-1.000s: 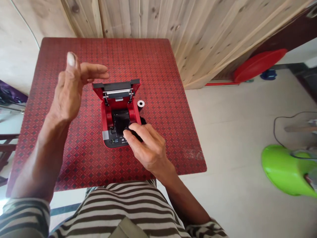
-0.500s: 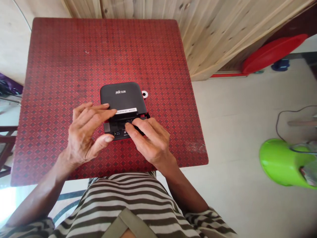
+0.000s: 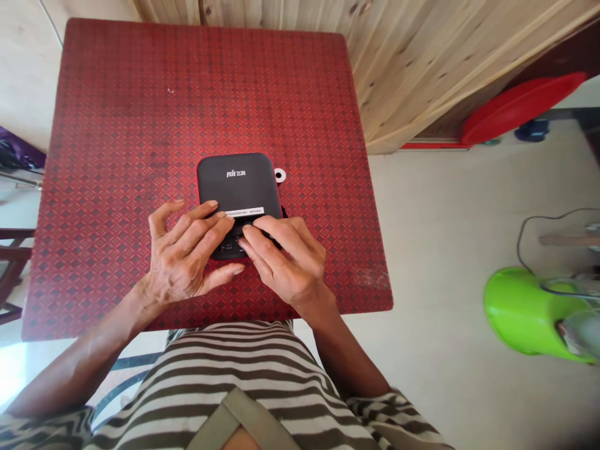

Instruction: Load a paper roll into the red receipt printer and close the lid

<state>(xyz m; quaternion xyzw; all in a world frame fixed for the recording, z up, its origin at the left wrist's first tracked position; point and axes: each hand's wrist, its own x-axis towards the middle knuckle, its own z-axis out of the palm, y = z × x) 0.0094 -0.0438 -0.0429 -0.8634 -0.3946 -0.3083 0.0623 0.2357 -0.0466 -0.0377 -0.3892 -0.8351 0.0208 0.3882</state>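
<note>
A flat black device (image 3: 239, 184) with red edges, white lettering and a white label strip lies on the table. Its near end has a recessed section (image 3: 229, 247) with small markings, partly covered by my hands. My left hand (image 3: 185, 256) rests its spread fingertips on the device's left side and label, thumb stretched along the near edge. At the recess, my right hand (image 3: 290, 256) has its thumb and fingers drawn together; whatever they pinch is hidden. A white ring-shaped piece with a dark centre (image 3: 280, 175) shows at the device's right side.
The red patterned table (image 3: 117, 125) carries the device. A wooden plank wall (image 3: 384, 69) stands at its far side. On the floor to the right are a bright green bucket (image 3: 515, 312), a cable (image 3: 519, 240) and a large red round object (image 3: 520, 109).
My left hand has slid right, its fingers further over the device and its thumb below the near edge. My right hand stays at the recess, fingers slightly shifted. The view has moved a little.
</note>
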